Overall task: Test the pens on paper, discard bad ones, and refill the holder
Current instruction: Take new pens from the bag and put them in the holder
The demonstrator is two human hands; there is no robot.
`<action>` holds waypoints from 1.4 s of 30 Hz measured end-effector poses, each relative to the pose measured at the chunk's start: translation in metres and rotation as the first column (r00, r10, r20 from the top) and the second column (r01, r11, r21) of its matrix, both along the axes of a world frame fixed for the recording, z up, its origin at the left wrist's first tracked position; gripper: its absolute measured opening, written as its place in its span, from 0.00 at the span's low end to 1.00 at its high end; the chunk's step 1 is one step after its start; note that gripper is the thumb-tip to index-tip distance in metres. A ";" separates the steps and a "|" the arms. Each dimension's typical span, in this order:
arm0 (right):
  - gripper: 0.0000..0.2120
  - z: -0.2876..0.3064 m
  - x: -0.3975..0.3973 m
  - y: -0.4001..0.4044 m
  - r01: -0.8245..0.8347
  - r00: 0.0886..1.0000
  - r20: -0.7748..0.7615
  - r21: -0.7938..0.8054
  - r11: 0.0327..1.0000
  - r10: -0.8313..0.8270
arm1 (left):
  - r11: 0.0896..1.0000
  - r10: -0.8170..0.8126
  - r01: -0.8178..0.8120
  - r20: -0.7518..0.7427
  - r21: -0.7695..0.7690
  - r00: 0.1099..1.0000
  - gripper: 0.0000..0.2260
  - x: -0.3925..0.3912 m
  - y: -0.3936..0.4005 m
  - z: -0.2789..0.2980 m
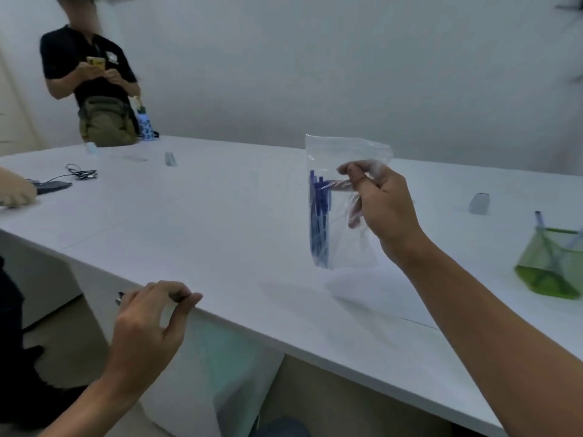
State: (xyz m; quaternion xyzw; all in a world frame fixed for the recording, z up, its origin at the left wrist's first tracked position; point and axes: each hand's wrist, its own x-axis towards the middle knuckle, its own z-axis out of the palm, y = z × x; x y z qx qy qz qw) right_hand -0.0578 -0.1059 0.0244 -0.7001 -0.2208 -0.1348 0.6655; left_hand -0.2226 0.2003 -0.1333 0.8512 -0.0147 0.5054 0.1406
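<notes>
My right hand [383,206] holds a clear plastic zip bag [340,152] up above the white table [220,222], pinching it near the top. Several blue pens [319,222] stand upright inside the bag on its left side. A translucent green pen holder [550,269] stands at the table's far right with two or three pens in it. A white sheet of paper [378,298] lies flat below the bag. My left hand [148,323] hovers at the table's near edge with its fingers curled; a small dark tip [120,299] shows behind the knuckles.
A person in a black shirt [85,58] stands at the table's far left end holding a yellow phone. A patterned blue bottle [146,124], a dark phone with cable [53,186], another person's hand [15,192] and two small grey stands [479,203] are on the table.
</notes>
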 end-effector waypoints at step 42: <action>0.07 -0.058 0.038 -0.193 0.268 0.963 0.110 -0.361 0.893 -0.245 | 0.492 -0.871 0.684 -0.318 -0.539 0.375 0.17 0.243 -0.271 0.090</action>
